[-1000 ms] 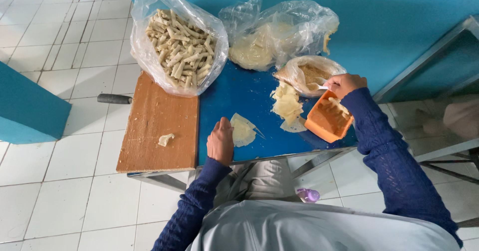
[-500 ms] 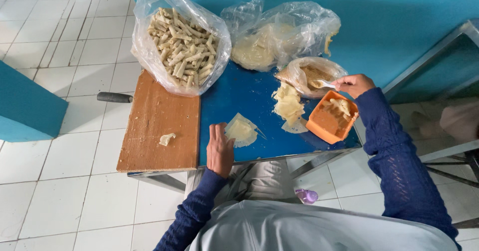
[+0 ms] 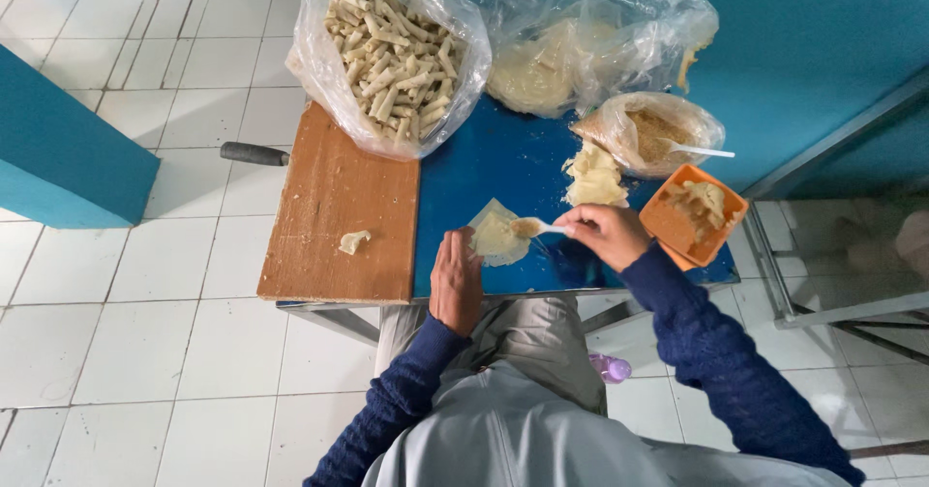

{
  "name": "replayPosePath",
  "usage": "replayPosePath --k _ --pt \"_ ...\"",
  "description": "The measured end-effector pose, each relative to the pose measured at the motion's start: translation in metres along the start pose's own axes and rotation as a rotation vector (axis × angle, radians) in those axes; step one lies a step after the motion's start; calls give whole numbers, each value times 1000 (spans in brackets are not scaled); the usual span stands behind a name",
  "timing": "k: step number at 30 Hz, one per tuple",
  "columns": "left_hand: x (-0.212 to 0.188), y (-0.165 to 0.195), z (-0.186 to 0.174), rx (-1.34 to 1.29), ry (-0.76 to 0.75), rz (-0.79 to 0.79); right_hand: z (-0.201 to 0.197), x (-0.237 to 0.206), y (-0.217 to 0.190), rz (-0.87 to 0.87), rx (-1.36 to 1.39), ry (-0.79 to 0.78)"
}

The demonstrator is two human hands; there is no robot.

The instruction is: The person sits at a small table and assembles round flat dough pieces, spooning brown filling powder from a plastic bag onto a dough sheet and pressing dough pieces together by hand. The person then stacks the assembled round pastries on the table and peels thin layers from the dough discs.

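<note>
View: the camera looked straight down from the person's head at a small blue counter [image 3: 503,173] over white floor tiles.
Left hand: the left hand [image 3: 456,282] lay flat and open, palm down, on the counter's near edge, its fingertips just beside a pale wrapper.
Right hand: the right hand [image 3: 604,235] was closed around the handle of a white spoon [image 3: 538,227], whose bowl carried a little brownish filling over the wrapper.
Wrapper: the thin, pale dough wrapper [image 3: 496,235] lay flat on the blue surface between the two hands, near the front edge.
Wrapper stack: a pile of more wrappers [image 3: 594,176] sat behind the right hand.
Orange tub: a square orange tub [image 3: 695,215] with filling stood at the counter's right edge, just beside the right hand.
Filling bag: a clear bag of brownish filling [image 3: 650,131], a second white spoon in it, sat behind the tub.
Rolls bag: a large clear bag of finished pale rolls [image 3: 392,47] rested at the back left.
Board: a wooden board [image 3: 334,221] lay on the left, with a scrap of dough [image 3: 353,242] on it.
</note>
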State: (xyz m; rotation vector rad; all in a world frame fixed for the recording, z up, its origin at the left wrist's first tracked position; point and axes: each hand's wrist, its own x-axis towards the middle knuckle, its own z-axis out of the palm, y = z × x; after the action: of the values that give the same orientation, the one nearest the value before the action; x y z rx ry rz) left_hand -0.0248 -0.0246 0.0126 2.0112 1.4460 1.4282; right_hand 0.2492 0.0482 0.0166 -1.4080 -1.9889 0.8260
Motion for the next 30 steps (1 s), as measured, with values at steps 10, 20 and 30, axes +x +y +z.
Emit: replayPosePath --k 10,20,30 --pt "3 -6 3 -124 -1 -140 43 -29 -42 -537 -729 390" --pt "14 -18 8 -292 -72 -195 36 -45 -36 -611 -795 506" --pt "15 -9 3 -210 -144 -103 -94 3 32 -51 -1063 660"
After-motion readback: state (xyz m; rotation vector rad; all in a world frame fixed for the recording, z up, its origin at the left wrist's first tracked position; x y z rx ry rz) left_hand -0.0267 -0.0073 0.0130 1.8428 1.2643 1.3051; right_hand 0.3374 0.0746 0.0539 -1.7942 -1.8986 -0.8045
